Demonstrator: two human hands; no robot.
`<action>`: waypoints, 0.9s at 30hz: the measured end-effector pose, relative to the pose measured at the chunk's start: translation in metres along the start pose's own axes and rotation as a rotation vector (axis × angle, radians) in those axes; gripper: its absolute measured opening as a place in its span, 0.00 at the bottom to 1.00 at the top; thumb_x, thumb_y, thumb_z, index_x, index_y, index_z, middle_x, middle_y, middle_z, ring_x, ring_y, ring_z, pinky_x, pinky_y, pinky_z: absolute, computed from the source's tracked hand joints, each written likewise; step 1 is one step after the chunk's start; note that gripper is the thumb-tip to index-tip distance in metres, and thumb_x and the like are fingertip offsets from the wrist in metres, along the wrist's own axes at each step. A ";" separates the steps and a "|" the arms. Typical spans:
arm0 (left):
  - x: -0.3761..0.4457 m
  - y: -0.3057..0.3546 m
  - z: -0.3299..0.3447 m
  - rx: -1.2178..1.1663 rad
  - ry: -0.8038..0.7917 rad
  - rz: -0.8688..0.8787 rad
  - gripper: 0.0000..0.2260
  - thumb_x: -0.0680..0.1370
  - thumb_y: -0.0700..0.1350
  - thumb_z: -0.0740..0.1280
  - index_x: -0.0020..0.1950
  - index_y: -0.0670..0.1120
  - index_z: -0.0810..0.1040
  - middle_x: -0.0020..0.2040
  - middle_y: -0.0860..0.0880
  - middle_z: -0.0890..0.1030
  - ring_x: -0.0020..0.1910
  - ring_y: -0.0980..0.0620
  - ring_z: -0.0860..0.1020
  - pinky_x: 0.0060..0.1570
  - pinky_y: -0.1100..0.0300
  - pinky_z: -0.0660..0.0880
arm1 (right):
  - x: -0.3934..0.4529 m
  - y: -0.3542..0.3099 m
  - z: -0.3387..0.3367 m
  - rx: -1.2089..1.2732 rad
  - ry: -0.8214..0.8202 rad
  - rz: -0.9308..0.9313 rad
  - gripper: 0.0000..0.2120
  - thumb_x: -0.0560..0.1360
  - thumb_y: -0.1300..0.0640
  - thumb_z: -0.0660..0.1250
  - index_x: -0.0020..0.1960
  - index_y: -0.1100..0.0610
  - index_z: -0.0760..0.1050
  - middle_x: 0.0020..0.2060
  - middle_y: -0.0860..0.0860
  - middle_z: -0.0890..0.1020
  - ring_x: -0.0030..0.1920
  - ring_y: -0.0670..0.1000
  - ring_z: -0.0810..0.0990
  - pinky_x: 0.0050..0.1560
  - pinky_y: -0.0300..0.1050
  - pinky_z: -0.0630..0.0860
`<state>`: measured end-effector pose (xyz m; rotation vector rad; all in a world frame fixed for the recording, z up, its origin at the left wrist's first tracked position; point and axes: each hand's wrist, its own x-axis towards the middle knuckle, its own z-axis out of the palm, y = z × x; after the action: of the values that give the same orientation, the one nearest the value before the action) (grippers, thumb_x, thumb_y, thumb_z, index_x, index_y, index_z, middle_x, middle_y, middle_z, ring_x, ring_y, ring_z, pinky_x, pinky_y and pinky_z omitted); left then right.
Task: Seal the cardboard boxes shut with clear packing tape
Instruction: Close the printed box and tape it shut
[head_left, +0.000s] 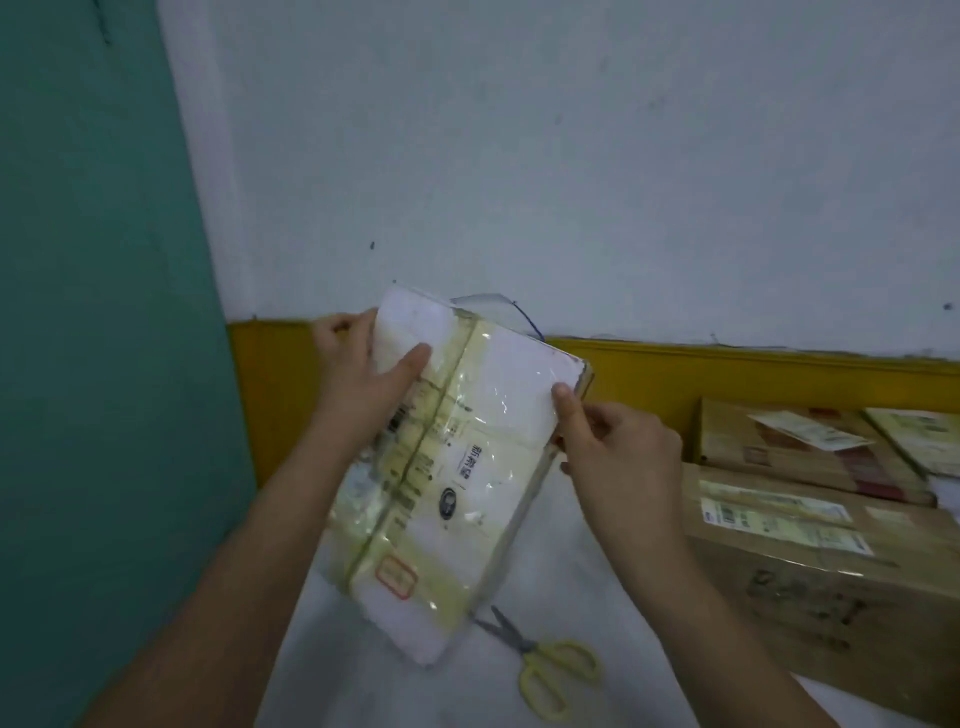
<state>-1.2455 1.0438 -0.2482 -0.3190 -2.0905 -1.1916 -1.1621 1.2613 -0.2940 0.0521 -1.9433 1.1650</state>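
A flat white box (457, 467), glossy with clear tape (498, 384), is held tilted above the desk (561, 571) near its left edge — lower corner close to the surface. The left hand (358, 384) grips its upper left edge, fingers (337, 327) curled behind, thumb on the face; the right hand (618, 447) pinches the right edge. Yellow-handled scissors (545, 660) lie just beneath — brown cartons (810, 571) sit toward the right edge.

A box (457, 467) stands tilted on the worktop (597, 571), held between the left hand (358, 374) and the right hand (618, 447). Scissors (540, 660) lie just before it; 2 stacked cartons (821, 561) sit to its right against the wall (571, 156).
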 end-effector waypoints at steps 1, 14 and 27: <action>0.012 0.002 -0.005 0.103 -0.050 0.023 0.26 0.78 0.54 0.72 0.73 0.47 0.71 0.69 0.48 0.59 0.65 0.51 0.67 0.70 0.64 0.65 | -0.001 -0.001 0.002 0.113 -0.078 0.103 0.30 0.79 0.38 0.61 0.39 0.64 0.82 0.30 0.55 0.83 0.33 0.53 0.84 0.41 0.53 0.81; -0.025 -0.088 0.032 0.610 -0.845 0.004 0.24 0.81 0.55 0.67 0.76 0.53 0.70 0.80 0.48 0.59 0.79 0.45 0.56 0.77 0.46 0.57 | -0.019 0.058 0.045 -0.261 -0.720 0.441 0.22 0.81 0.49 0.63 0.36 0.61 0.83 0.26 0.53 0.83 0.28 0.50 0.83 0.35 0.44 0.82; -0.297 -0.080 -0.074 0.058 -0.202 -1.081 0.28 0.76 0.66 0.66 0.65 0.46 0.72 0.60 0.50 0.76 0.55 0.52 0.76 0.49 0.58 0.71 | -0.123 0.009 0.088 0.114 -1.079 0.094 0.21 0.82 0.46 0.62 0.40 0.58 0.83 0.29 0.53 0.84 0.28 0.49 0.81 0.34 0.38 0.79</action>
<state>-1.0380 0.9753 -0.4776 0.8714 -2.5243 -1.7013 -1.1436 1.1569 -0.4019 0.8001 -2.7976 1.4643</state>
